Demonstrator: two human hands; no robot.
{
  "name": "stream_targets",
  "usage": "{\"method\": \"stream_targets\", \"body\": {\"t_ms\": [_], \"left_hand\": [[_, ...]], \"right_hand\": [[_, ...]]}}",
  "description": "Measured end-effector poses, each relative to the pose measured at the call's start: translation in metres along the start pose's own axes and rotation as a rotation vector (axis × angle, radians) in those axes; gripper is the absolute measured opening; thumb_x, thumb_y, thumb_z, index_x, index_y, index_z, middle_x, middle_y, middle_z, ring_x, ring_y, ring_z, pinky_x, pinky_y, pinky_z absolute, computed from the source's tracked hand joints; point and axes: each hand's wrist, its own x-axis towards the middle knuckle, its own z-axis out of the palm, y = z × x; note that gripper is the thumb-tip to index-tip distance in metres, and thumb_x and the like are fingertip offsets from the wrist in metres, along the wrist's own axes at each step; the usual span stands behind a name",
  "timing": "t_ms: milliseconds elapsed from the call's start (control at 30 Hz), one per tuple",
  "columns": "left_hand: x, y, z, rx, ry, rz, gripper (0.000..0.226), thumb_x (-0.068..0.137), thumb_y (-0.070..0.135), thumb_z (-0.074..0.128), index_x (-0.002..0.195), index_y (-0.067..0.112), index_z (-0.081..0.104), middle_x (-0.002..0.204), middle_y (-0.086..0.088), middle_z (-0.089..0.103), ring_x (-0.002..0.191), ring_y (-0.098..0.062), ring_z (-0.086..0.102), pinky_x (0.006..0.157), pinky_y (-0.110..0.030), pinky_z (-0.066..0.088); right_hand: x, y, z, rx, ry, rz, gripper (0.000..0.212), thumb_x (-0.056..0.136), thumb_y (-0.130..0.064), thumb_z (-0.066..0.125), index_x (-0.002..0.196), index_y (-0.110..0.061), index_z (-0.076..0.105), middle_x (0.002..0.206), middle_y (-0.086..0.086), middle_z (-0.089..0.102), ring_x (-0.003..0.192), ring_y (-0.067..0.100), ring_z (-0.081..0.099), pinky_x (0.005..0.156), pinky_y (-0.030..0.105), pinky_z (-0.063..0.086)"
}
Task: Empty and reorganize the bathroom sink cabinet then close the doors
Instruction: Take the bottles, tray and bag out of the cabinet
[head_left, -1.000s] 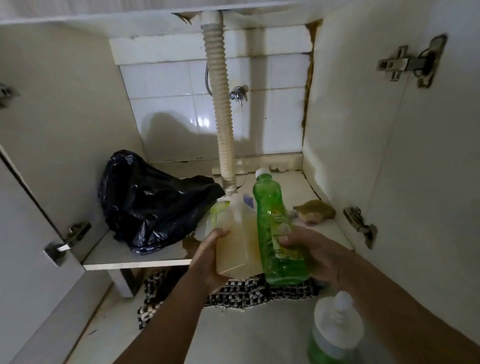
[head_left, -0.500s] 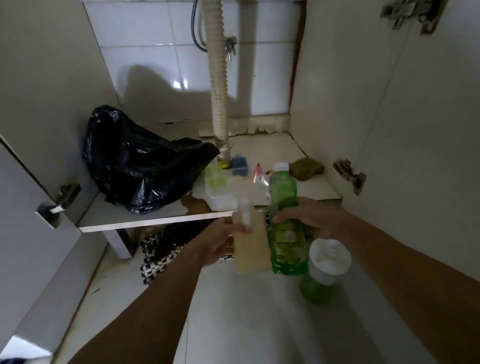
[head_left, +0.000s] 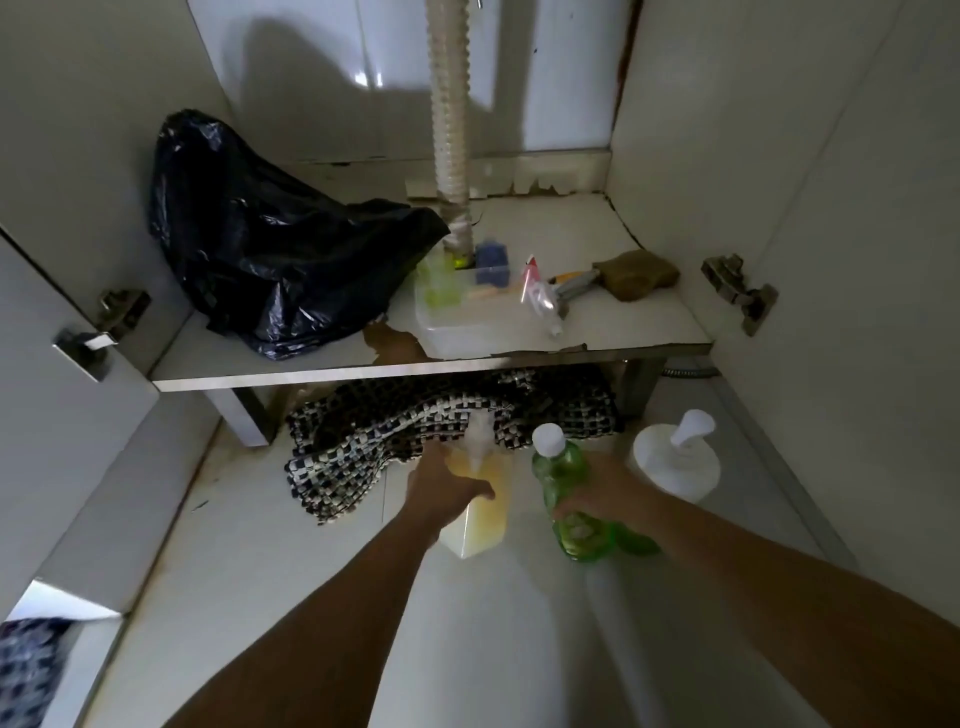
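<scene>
Your left hand (head_left: 447, 491) grips the yellowish bottle (head_left: 480, 512) and your right hand (head_left: 597, 499) grips the green bottle (head_left: 569, 499), both low over the floor (head_left: 291, 566) in front of the cabinet shelf (head_left: 322, 374). Just right stands a white pump bottle (head_left: 675, 462); behind lies a checkered mat (head_left: 415, 431). On the shelf sit a black bag (head_left: 270, 249) and a sponge (head_left: 636, 275).

The cabinet shelf (head_left: 322, 371) bears a black plastic bag (head_left: 270, 249), a white box (head_left: 467, 322) and a brown sponge (head_left: 636, 273). On the floor (head_left: 291, 561) lie a checkered mat (head_left: 374, 447) and a white pump bottle (head_left: 675, 457)
</scene>
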Motion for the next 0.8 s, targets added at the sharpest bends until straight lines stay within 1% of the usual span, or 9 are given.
{"method": "stream_targets", "body": {"t_ms": [33,100,167,267,367,400,567,700,800], "left_hand": [[0.0,-0.004,0.002,-0.002,0.014,-0.004,0.076,0.064,0.013,0.083,0.127,0.012,0.04,0.119,-0.008,0.049,0.107,-0.027,0.048,0.074,-0.029,0.041],[-0.002,-0.011,0.01,-0.018,0.036,-0.009,0.076,0.064,0.012,0.082,0.126,0.015,0.039,0.117,-0.007,0.051,0.104,-0.026,0.049,0.069,-0.028,0.042],[-0.005,-0.022,0.02,-0.04,0.048,-0.024,0.074,0.064,0.011,0.082,0.125,0.016,0.04,0.114,-0.007,0.053,0.101,-0.026,0.051,0.072,-0.03,0.043],[-0.012,-0.035,0.033,-0.067,0.061,-0.032,0.073,0.066,0.01,0.081,0.126,0.018,0.039,0.109,-0.004,0.051,0.098,-0.026,0.051,0.074,-0.029,0.043],[-0.018,-0.04,0.044,-0.087,0.057,-0.018,0.071,0.068,0.009,0.08,0.125,0.021,0.038,0.103,-0.001,0.052,0.093,-0.023,0.051,0.067,-0.027,0.042],[-0.02,-0.041,0.047,-0.083,0.054,0.001,0.071,0.068,0.009,0.08,0.124,0.021,0.038,0.103,0.0,0.052,0.093,-0.023,0.051,0.067,-0.027,0.042],[-0.024,-0.045,0.056,0.043,0.024,0.088,0.075,0.065,0.013,0.083,0.124,0.019,0.038,0.106,0.003,0.054,0.093,-0.022,0.053,0.071,-0.023,0.04],[-0.025,-0.048,0.06,0.137,0.004,0.149,0.078,0.062,0.02,0.086,0.123,0.018,0.037,0.106,0.006,0.053,0.09,-0.016,0.053,0.072,-0.021,0.039],[-0.022,-0.047,0.058,0.173,-0.031,0.134,0.086,0.063,0.022,0.087,0.13,0.018,0.033,0.118,-0.001,0.057,0.096,-0.019,0.055,0.079,-0.025,0.043]], "right_hand": [[0.002,0.003,0.002,-0.01,-0.002,-0.014,0.043,0.068,-0.017,0.08,0.103,-0.017,0.054,0.102,0.005,0.06,0.098,0.024,0.06,0.09,0.038,0.051],[0.005,0.008,0.005,0.015,0.02,-0.023,0.039,0.069,-0.011,0.079,0.102,-0.012,0.059,0.095,0.005,0.061,0.094,0.026,0.062,0.085,0.036,0.051],[0.008,0.011,0.004,0.07,0.041,-0.003,0.04,0.069,-0.006,0.078,0.105,-0.006,0.062,0.094,0.008,0.064,0.093,0.027,0.063,0.084,0.034,0.051],[0.016,0.016,0.002,0.14,0.052,0.018,0.048,0.062,-0.009,0.081,0.107,-0.014,0.063,0.102,0.009,0.069,0.099,0.028,0.065,0.092,0.043,0.051],[0.021,0.019,0.001,0.213,0.053,0.038,0.044,0.064,-0.006,0.082,0.102,-0.02,0.061,0.101,0.004,0.067,0.1,0.026,0.064,0.095,0.041,0.049],[0.022,0.019,0.002,0.227,0.052,0.041,0.045,0.066,-0.004,0.081,0.102,-0.02,0.06,0.101,0.004,0.066,0.101,0.025,0.063,0.095,0.041,0.049],[0.024,0.021,0.0,0.281,0.033,0.038,0.051,0.067,0.004,0.078,0.107,-0.019,0.056,0.106,0.003,0.063,0.106,0.025,0.059,0.098,0.041,0.046],[0.024,0.023,-0.003,0.335,0.007,0.039,0.06,0.065,0.004,0.08,0.118,-0.01,0.058,0.113,0.007,0.067,0.109,0.027,0.061,0.101,0.045,0.046],[0.022,0.024,-0.004,0.369,0.0,0.047,0.061,0.065,0.004,0.08,0.119,-0.011,0.057,0.113,0.008,0.066,0.107,0.027,0.061,0.1,0.046,0.046]]}}
